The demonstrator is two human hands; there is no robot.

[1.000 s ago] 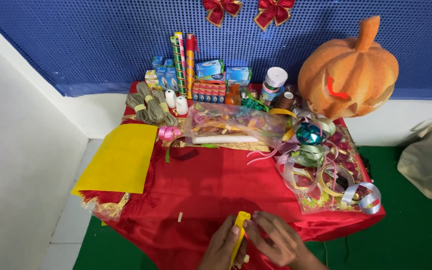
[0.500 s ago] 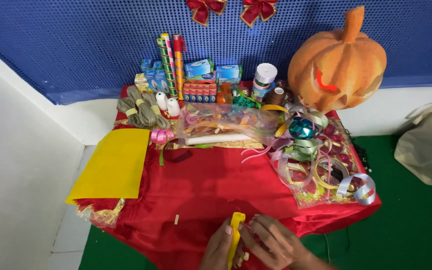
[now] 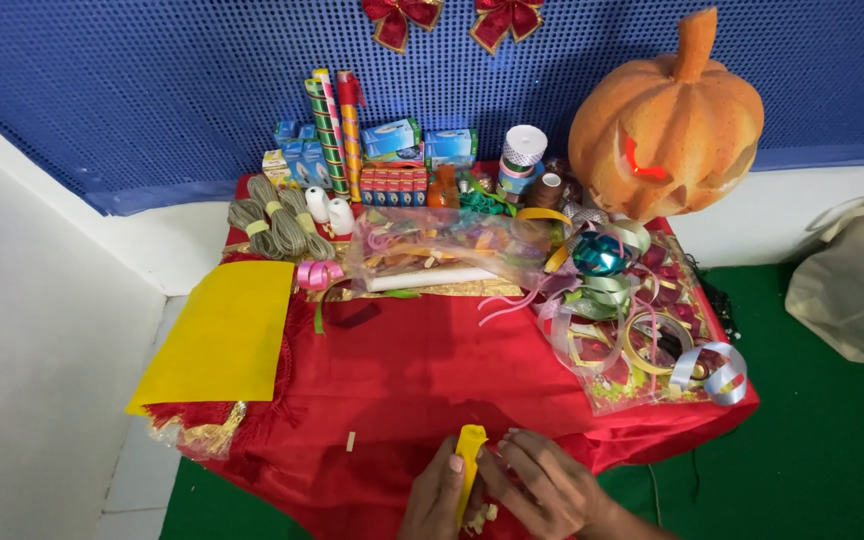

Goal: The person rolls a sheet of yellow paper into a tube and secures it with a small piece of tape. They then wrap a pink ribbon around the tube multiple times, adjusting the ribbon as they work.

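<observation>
Hands working a yellow strip at the counter's near edge

Fingers of both hands were closed on a narrow yellow strip [image 3: 469,462] at the bottom of the view, over the near edge of the counter [image 3: 402,370] with its red cloth. The left hand [image 3: 438,498] pinched the strip from its left side, thumb lying along it; the right hand [image 3: 542,487] was curled in from the right, fingertips meeting the strip about halfway down. Small pale scraps showed just below the strip, between the hands; what they were could not be made out.

The strip stood nearly upright in the picture, its long axis running away from the person toward the back of the counter, leaning a touch to the right at the top. Its rounded upper end pointed at the clear bag of ribbons [image 3: 452,245]; the lower end was hidden between the palms.

As a judgement, the work called for a short grip close to the spot being handled, one hand holding steady while the other did the fine work, and the strip kept flat rather than twisted, since a thin piece of this kind would likely crease easily.

A yellow sheet [image 3: 222,335] lay well apart to the left, an orange pumpkin [image 3: 667,120] at the back right, loose ribbon curls [image 3: 642,330] to the right.
</observation>
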